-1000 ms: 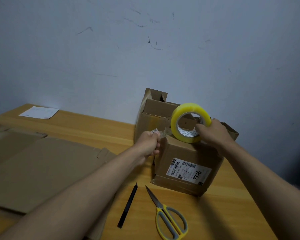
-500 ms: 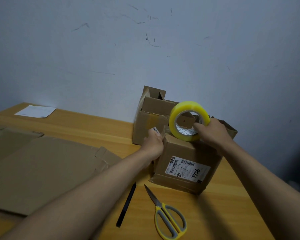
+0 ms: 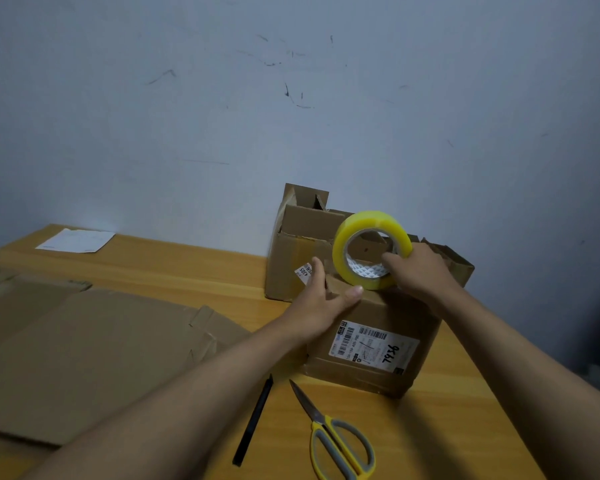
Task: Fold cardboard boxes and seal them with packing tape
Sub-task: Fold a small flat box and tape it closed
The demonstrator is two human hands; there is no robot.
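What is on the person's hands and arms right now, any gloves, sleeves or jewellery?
Nothing shows. The left hand and right hand are bare, without gloves or visible rings. Both forearms are uncovered up to the frame edge: no sleeves, watch or wristband in view.

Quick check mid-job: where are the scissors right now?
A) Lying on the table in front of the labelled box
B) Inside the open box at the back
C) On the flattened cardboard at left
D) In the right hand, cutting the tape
A: the scissors lie untouched on the table in front of the labelled box, while the right hand holds the tape roll.
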